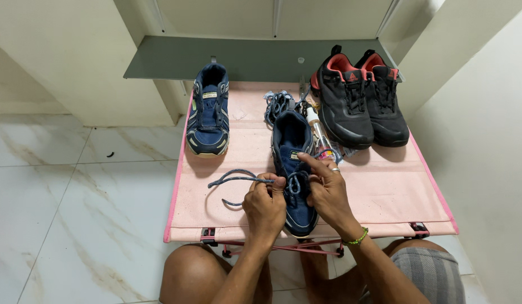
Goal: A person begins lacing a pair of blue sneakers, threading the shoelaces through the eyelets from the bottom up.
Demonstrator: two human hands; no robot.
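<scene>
Navy shoe, one item, toe toward the person, lying near the front edge of a pink folding table; its tongue area is partly covered by both hands.

Left hand: fingers curled together, thumb and forefinger pinching a grey-blue lace at the shoe's left side. The lace runs leftward from the pinch in a loose loop across the tabletop, its free end curling back toward the hand.

Right hand: fingers bent and close together over the shoe's lacing; forefinger stretched out toward the tongue, the others pressed on the lace crossings. Whether the fingertips pinch a lace strand cannot be told. A ring sits on one finger; a green beaded bracelet circles the wrist.

Second navy shoe, laced, upright, toe toward the person, well apart at the table's left rear.

Bundle of spare laces, blue-grey, heaped just behind the held shoe's heel.

Slim tube or bottle with pale cap, lying just beside the held shoe's right flank.

Pair of black shoes with coral lining, side by side, touching, at the right rear corner.

Table stands on a pale marble-pattern floor, against a wall recess. Person's bare knees and plaid shorts show below the table's front edge.
</scene>
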